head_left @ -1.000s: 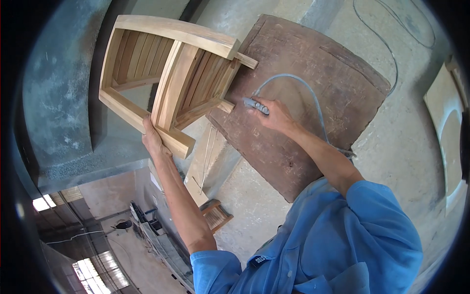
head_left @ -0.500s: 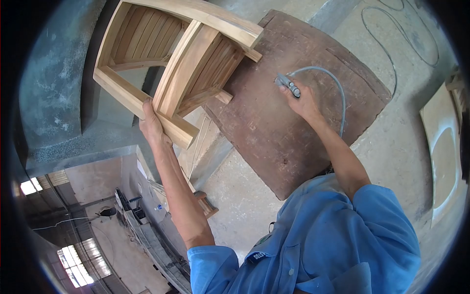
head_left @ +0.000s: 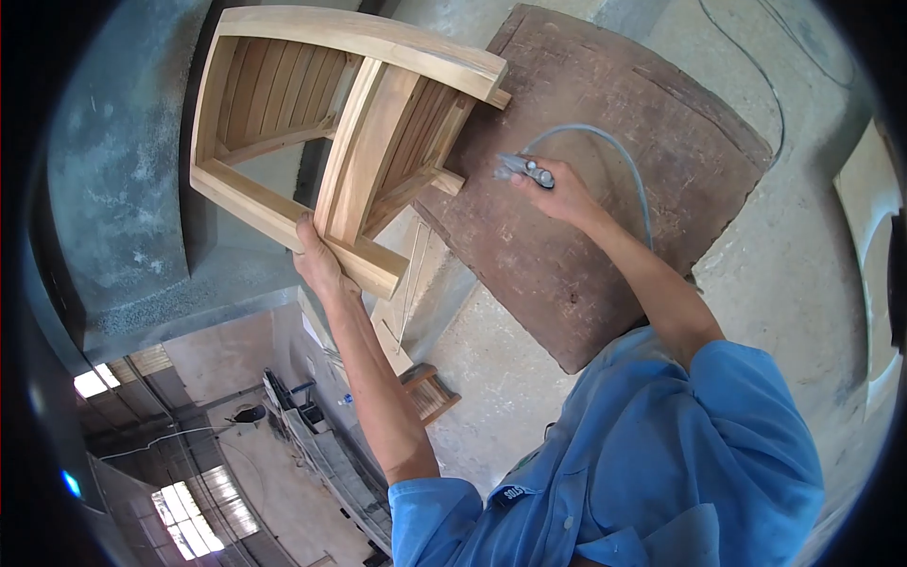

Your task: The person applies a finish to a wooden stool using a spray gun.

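A light wooden frame (head_left: 364,151) with slatted inner panels is held up at the upper left, tilted. My left hand (head_left: 324,263) grips its lower rail, fingers wrapped round the wood. To the right of the frame, my right hand (head_left: 559,192) is closed on a small metal air gun (head_left: 525,170), whose nozzle end points left toward the frame. A grey-blue hose (head_left: 624,151) curves from the gun over the brown board and down behind my right forearm. The gun and the frame are apart.
A worn brown board (head_left: 605,255) lies under the right hand. At the left stands a blue-grey panel (head_left: 132,161). A small slatted wooden piece (head_left: 430,394) is on the floor. A pale cut-out sheet (head_left: 864,189) leans at the far right, and a cable (head_left: 746,61) runs along the floor.
The frame and my left hand sit slightly lower and further right in view. My right hand has moved the air gun left, closer to the frame. The camera view has shifted a little.
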`<act>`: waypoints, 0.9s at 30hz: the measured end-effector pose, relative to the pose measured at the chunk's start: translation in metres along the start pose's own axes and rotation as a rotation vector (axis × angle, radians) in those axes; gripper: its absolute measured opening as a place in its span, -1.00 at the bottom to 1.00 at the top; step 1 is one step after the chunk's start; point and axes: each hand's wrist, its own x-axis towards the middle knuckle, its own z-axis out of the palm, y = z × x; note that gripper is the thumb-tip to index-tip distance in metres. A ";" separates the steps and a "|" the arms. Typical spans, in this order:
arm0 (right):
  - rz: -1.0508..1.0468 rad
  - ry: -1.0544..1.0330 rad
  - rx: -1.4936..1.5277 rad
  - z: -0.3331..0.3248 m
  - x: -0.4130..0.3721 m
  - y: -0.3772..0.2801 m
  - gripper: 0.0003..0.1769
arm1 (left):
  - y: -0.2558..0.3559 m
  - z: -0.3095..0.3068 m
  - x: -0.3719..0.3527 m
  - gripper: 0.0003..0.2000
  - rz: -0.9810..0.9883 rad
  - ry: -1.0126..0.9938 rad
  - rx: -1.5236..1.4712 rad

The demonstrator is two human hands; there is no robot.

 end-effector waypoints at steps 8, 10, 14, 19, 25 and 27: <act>0.060 -0.023 -0.023 -0.004 0.021 -0.033 -0.55 | 0.000 0.005 -0.014 -0.48 0.042 0.006 0.039; 0.015 -0.035 0.044 0.002 0.020 -0.037 -0.55 | 0.000 0.006 -0.013 -0.48 0.069 0.007 0.021; 0.022 -0.210 0.197 0.006 -0.012 -0.058 -0.59 | 0.001 0.004 -0.018 -0.50 0.040 0.007 0.055; -0.137 -0.263 0.472 -0.004 -0.049 -0.088 -0.61 | 0.004 0.006 -0.019 -0.51 0.033 -0.021 0.039; -0.125 -0.099 0.192 -0.016 -0.043 -0.064 -0.62 | -0.006 0.008 -0.026 -0.65 0.125 0.036 -0.049; -0.135 0.035 -0.008 -0.029 -0.043 -0.057 -0.62 | -0.006 0.008 -0.026 -0.65 0.136 0.007 -0.012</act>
